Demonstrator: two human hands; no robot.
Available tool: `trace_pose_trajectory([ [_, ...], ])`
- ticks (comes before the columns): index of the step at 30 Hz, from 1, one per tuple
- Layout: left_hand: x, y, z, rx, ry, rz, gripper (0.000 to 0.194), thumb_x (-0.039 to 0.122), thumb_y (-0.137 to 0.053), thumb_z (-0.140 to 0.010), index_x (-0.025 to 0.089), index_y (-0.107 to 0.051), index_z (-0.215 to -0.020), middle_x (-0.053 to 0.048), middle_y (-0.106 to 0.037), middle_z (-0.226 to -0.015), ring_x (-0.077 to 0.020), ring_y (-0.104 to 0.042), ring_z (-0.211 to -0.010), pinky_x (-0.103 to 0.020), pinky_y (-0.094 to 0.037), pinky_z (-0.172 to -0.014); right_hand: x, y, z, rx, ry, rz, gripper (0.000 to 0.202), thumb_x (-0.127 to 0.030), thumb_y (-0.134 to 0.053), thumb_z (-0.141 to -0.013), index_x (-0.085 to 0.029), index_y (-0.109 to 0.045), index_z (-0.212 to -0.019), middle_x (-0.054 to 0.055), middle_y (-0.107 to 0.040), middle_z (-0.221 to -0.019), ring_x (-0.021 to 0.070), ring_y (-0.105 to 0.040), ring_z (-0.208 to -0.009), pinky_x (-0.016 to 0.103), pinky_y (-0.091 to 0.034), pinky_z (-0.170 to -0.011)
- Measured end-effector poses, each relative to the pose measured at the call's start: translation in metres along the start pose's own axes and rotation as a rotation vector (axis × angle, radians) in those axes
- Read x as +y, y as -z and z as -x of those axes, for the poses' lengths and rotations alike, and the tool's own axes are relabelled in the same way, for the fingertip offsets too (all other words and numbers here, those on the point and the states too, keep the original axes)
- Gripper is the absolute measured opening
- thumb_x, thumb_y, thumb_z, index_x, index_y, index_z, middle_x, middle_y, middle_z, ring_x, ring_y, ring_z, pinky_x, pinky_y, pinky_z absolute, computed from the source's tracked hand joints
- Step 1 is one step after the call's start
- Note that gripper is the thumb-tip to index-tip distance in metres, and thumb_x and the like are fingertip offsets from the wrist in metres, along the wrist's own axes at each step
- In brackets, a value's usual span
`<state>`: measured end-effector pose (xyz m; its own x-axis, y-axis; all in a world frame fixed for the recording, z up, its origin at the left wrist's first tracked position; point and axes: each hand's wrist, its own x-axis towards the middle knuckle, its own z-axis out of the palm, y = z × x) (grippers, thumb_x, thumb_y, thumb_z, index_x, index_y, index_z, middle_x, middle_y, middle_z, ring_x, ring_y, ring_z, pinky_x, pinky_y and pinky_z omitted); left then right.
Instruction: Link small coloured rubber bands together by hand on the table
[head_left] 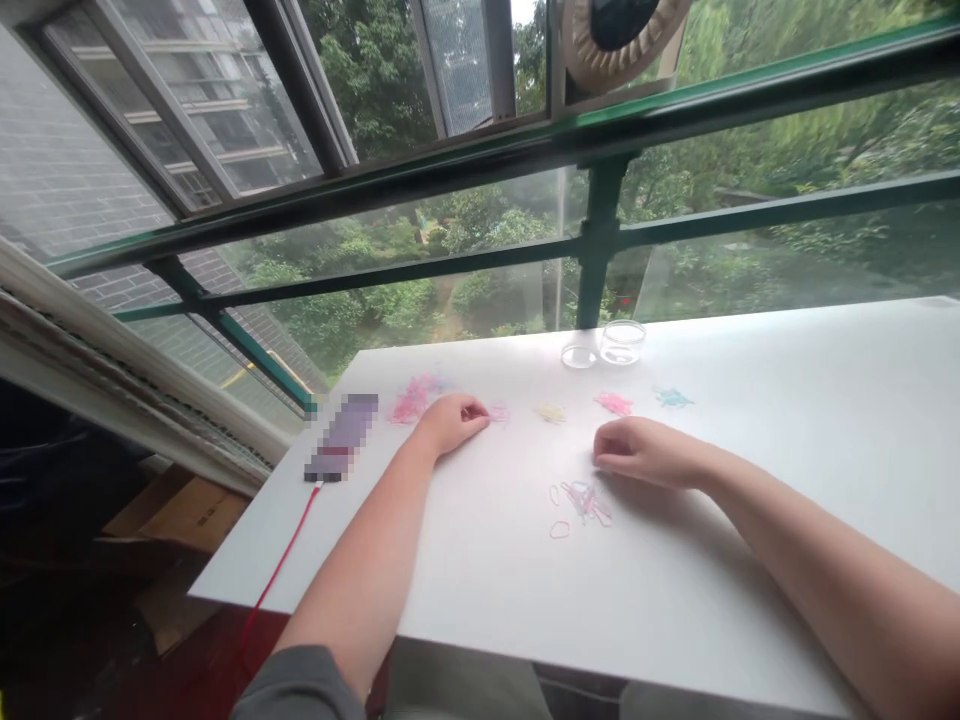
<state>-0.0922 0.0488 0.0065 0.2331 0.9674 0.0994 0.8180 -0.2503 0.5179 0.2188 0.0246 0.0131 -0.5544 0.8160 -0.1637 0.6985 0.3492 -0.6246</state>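
My left hand [454,424] is low over the white table, thumb and fingers pinched together at the edge of a small lilac pile of rubber bands [500,411]. Whatever that pinch holds is too small to make out. My right hand [646,452] hovers with curled, closed fingers just beyond a mixed pile of pink and bluish rubber bands [589,503]; its grip is hidden. Two loose bands lie left of that pile. Further back sit yellow bands [551,412], pink bands [615,403] and blue bands [674,397]. A larger pink heap [411,399] lies beyond my left wrist.
A clear round container [622,345] and a shallow clear dish or lid [579,356] stand at the table's [810,400] back edge. On the left lies a blurred-out phone [343,437] with a red cable [281,563] running over the edge. Windows and a green railing rise behind.
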Motion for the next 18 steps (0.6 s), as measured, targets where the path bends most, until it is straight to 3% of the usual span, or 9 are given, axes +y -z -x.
trace_pose_trajectory([
  [4, -0.004, -0.002, 0.006, 0.011, -0.073, -0.024, 0.018, 0.032, -0.056, -0.078, 0.019, -0.068, -0.081, -0.003, -0.065, -0.081, -0.0147, -0.056, -0.071, -0.026, -0.044, -0.066, -0.006, 0.0, 0.012, -0.035, -0.018, -0.099, 0.02, -0.034, -0.049, -0.08, -0.019, -0.062, -0.078, 0.001, -0.061, -0.067, 0.0133, -0.054, -0.059, 0.024, -0.039, -0.055],
  [18, 0.0, -0.003, 0.009, 0.021, 0.004, 0.021, 0.021, 0.033, -0.049, -0.083, 0.018, -0.064, -0.084, -0.003, -0.065, -0.083, -0.0147, -0.057, -0.071, -0.026, -0.043, -0.066, -0.009, -0.001, 0.019, -0.006, -0.027, -0.047, 0.019, -0.033, -0.048, -0.083, -0.02, -0.062, -0.078, 0.002, -0.062, -0.073, 0.0134, -0.053, -0.064, 0.025, -0.039, -0.058],
])
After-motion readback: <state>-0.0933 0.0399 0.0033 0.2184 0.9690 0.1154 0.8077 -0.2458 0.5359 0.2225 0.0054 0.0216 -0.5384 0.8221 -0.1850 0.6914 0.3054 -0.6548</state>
